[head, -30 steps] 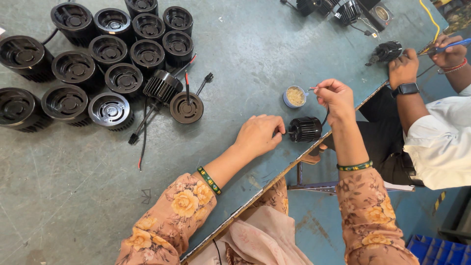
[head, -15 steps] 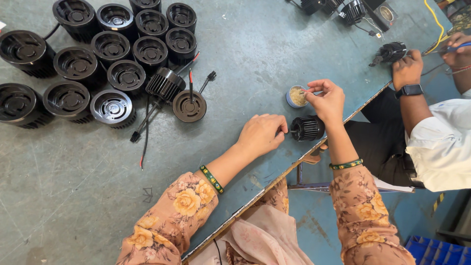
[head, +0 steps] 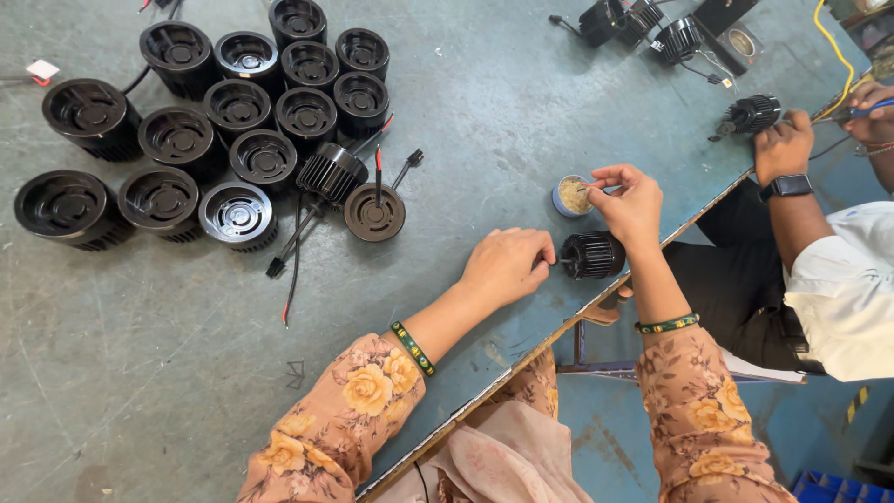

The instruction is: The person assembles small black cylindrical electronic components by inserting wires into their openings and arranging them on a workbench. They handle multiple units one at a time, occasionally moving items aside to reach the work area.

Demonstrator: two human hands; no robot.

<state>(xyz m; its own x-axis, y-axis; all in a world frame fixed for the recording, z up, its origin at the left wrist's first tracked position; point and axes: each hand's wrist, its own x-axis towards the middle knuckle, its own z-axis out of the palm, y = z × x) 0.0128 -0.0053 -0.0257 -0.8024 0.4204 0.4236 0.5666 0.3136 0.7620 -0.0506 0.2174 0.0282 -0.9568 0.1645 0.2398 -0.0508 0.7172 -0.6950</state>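
- The right hand (head: pixel 631 203) pinches something thin between thumb and forefinger, most likely a fine wire or pin; it is too small to make out. Its grip is clenched on that sliver, right over the small round pot (head: pixel 572 196), whose pale grainy filling shows beside the fingertips.
- The left hand (head: pixel 507 265) lies on the surface with its fingers curled; the fingertips meet the end of the black finned housing (head: pixel 592 254). Whether it grasps the housing or only steadies it I cannot tell, since the knuckles hide the contact.
- The finned housing lies on its side near the surface's near edge, between the two hands, partly covered by the right wrist.
- Farther in, a loose round black cap (head: pixel 374 212) lies flat, with another finned housing (head: pixel 331 171) and its red and black leads (head: pixel 296 244) beside it.
- Toward the far left corner stands a cluster of open black housings (head: pixel 237 104), packed touching one another; the topmost are cut off by the frame.
- At the far right edge another person's hand (head: pixel 784 144), with a dark wristwatch (head: pixel 788 187), rests on a further finned part (head: pixel 748 115). Their second hand is cut off at the frame.
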